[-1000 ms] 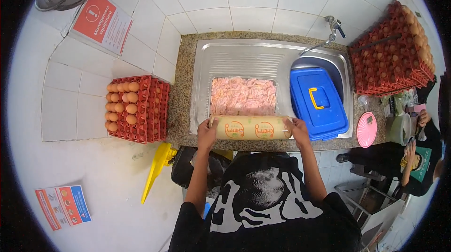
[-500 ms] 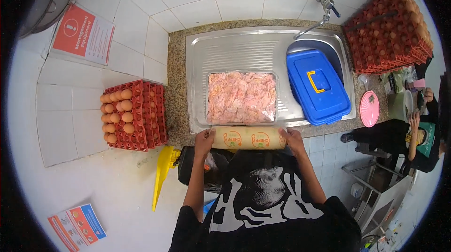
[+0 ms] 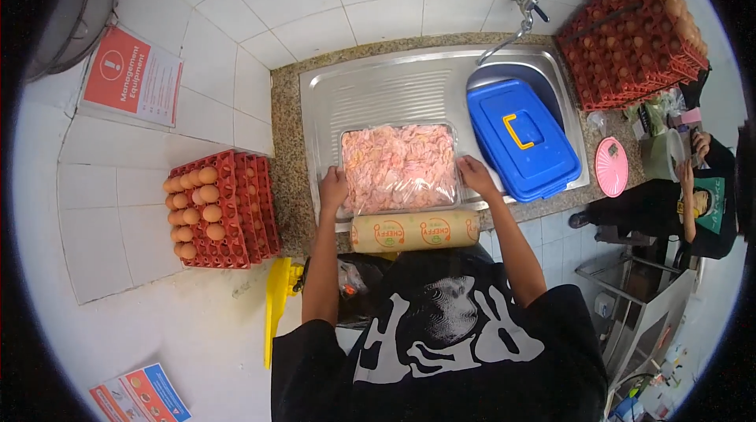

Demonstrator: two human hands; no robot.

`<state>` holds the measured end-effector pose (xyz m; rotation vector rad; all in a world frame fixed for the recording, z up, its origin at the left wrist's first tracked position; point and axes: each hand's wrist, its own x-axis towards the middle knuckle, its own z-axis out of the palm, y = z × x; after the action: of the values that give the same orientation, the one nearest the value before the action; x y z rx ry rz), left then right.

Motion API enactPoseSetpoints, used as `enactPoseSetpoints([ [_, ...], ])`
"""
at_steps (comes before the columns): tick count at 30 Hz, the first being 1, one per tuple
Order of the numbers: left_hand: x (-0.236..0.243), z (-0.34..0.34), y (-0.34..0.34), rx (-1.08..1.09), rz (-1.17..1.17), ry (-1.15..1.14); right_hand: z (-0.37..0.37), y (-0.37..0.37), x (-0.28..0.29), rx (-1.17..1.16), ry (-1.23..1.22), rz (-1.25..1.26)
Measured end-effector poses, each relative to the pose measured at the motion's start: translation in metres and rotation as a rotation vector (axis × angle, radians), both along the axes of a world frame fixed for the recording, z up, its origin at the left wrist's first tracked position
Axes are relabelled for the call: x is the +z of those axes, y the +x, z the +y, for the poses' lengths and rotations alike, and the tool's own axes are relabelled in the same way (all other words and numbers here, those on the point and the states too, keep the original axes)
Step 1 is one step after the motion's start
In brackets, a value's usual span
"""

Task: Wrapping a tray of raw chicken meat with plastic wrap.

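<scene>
A rectangular tray of pale pink raw meat pieces (image 3: 400, 166) lies on the sink's ribbed drainboard under clear plastic wrap. A large roll of plastic wrap (image 3: 415, 231) with a printed tan core rests along the counter's front edge, just in front of the tray. My left hand (image 3: 334, 187) is at the tray's left side, its fingers against the wrapped edge. At the right side my right hand (image 3: 475, 175) touches the opposite edge with fingers extended. Neither hand is on the roll. The undersides of my fingers are hidden.
A blue lidded box (image 3: 524, 138) sits partly over the sink basin, below a tap (image 3: 526, 12). Red egg trays (image 3: 228, 209) stand at left, with a taller stack (image 3: 630, 40) at far right. A pink lid (image 3: 612, 166) lies beyond the box. Another person (image 3: 701, 201) stands at right.
Both hands have left the ends of the roll and moved forward to the tray's two sides. The roll stays at the front edge. The view has shifted and tilted slightly.
</scene>
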<state>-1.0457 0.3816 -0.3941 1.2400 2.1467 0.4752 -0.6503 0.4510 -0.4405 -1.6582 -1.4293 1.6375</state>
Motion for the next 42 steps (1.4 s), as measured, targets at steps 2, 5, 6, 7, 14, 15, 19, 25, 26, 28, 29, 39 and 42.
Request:
enactPoseSetpoints([
  [2, -0.001, 0.003, 0.018, 0.062, 0.081, 0.107, 0.000, -0.013, -0.003, -0.025, 0.136, -0.109],
  [5, 0.001, 0.005, 0.015, 0.166, 0.056, 0.014, 0.003, -0.028, 0.008, -0.073, 0.230, -0.150],
  [6, 0.000, 0.006, 0.010, 0.178, 0.019, 0.078, 0.006, -0.032, 0.015, -0.102, 0.185, -0.086],
  [7, -0.001, 0.006, 0.004, 0.192, -0.018, 0.141, 0.009, -0.038, 0.025, -0.112, 0.224, -0.051],
  [14, 0.053, 0.050, 0.005, 0.310, -0.205, 0.274, 0.078, -0.050, 0.081, -0.108, 0.322, -0.005],
  [15, 0.062, 0.057, 0.000, 0.327, -0.292, 0.339, 0.091, -0.053, 0.091, -0.101, 0.329, -0.001],
  [19, 0.122, 0.094, -0.010, 0.363, -0.346, 0.355, 0.142, -0.057, 0.137, -0.064, 0.434, 0.057],
  [25, 0.247, 0.118, -0.016, 0.316, -0.536, 0.391, 0.178, -0.068, 0.262, -0.075, 0.535, 0.173],
  [26, 0.260, 0.115, -0.013, 0.324, -0.532, 0.390, 0.179, -0.068, 0.276, -0.058, 0.507, 0.246],
  [28, 0.274, 0.101, -0.003, 0.343, -0.658, 0.541, 0.160, -0.060, 0.301, -0.037, 0.538, 0.216],
  [29, 0.271, 0.091, -0.001, 0.349, -0.654, 0.541, 0.146, -0.055, 0.305, -0.027, 0.575, 0.183],
  [39, 0.095, -0.041, 0.082, 0.531, -0.582, 0.124, 0.005, 0.019, 0.122, -0.067, 0.166, 0.156],
  [42, 0.019, -0.066, 0.086, 0.486, -0.622, 0.258, -0.005, 0.030, 0.059, -0.062, 0.134, 0.130],
])
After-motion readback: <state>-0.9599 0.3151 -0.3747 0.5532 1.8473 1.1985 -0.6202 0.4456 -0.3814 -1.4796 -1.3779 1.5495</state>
